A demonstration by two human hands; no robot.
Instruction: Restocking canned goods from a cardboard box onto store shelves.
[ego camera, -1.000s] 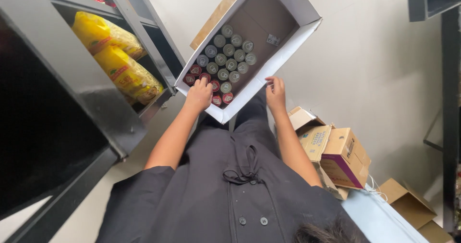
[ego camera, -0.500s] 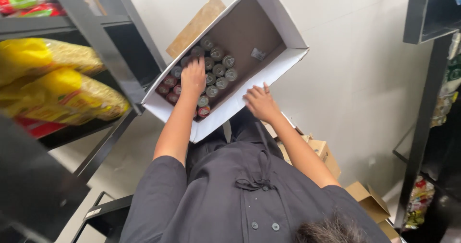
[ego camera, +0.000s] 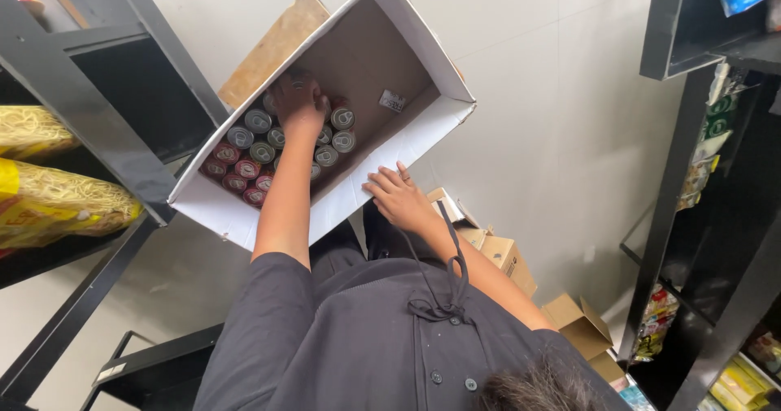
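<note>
A large white cardboard box (ego camera: 423,130) with a brown inside sits tilted in front of me. Several drink cans (ego camera: 250,152), silver-topped and some red, stand packed in its left part. My left hand (ego camera: 299,104) reaches deep into the box, fingers curled down over a can in the far rows. My right hand (ego camera: 399,196) lies flat, fingers spread, against the box's white outer wall near me. Below both arms is my black buttoned jacket.
A black metal shelf (ego camera: 89,110) on the left holds yellow noodle packets (ego camera: 57,208). Another black shelf (ego camera: 691,183) with snack packs stands on the right. Small cardboard boxes (ego camera: 508,258) lie on the pale floor by my right arm.
My left hand has slid from the near rows of cans to the far rows. The right hand has shifted along the box's outer wall. The view has moved closer to the box.
</note>
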